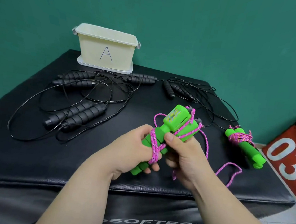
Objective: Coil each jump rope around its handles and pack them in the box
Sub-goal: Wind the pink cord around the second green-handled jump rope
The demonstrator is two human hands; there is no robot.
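Coiling of a green-handled jump rope is judged to be the step in hand. Nearest, the green handles (175, 121) are held together above the table (101, 170). The left grip (140, 147) is clenched round their lower ends, with turns of pink rope (154, 143) crossing its fingers. The right grip (181, 154) is clenched round their middle, thumb on top. A loose tail (231, 172) is seen trailing from under the right grip onto the table. Next, that tail would need to be wound on tightly and tucked. Further right, a finished green bundle (243, 146) lies on the table. Beyond, black ropes (76, 114) lie uncoiled. Farthest, the box (106, 48) marked A stands, its inside hidden.
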